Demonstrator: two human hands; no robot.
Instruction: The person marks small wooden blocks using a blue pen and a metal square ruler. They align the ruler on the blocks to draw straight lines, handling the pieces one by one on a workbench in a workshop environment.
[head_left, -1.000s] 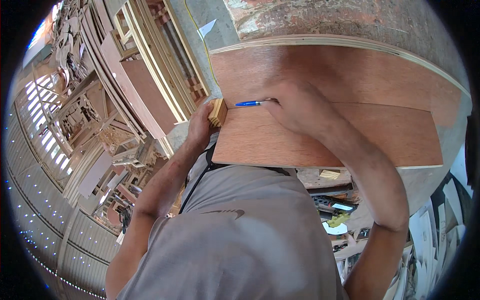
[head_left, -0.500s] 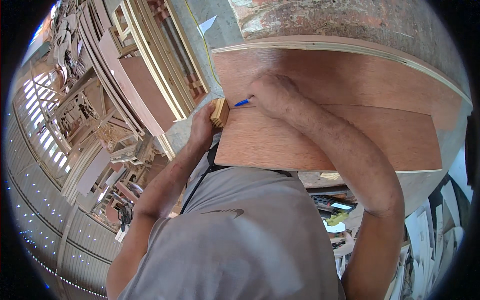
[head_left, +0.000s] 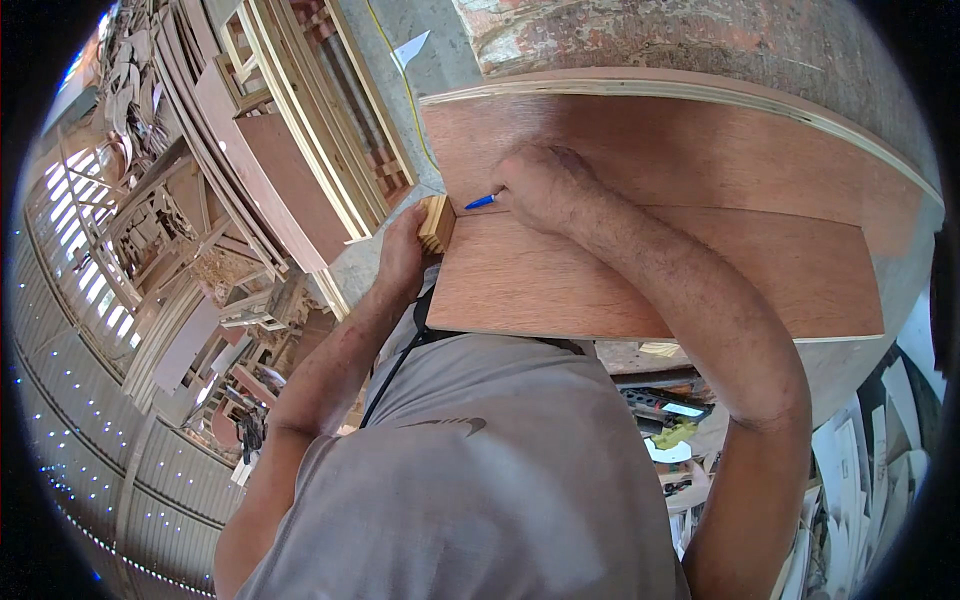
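Note:
My right hand is closed round a blue pen, whose tip points left and down at the left end of a reddish plywood panel. That panel lies along a second reddish plywood board with a pale layered far edge, and a dark seam runs between them. At the panel's left end my left hand grips a small pale wooden block, held against the edge. Part of the block is hidden by my fingers.
Beyond the boards stretches a worn, paint-stained surface. Long timber frames stand at the left, with a yellow cord on the floor beside them. White offcuts are heaped at lower right, near a dark tool below the panel.
The pen and both hands have barely shifted, a touch to the left along with the boards in view. My grips are the same.

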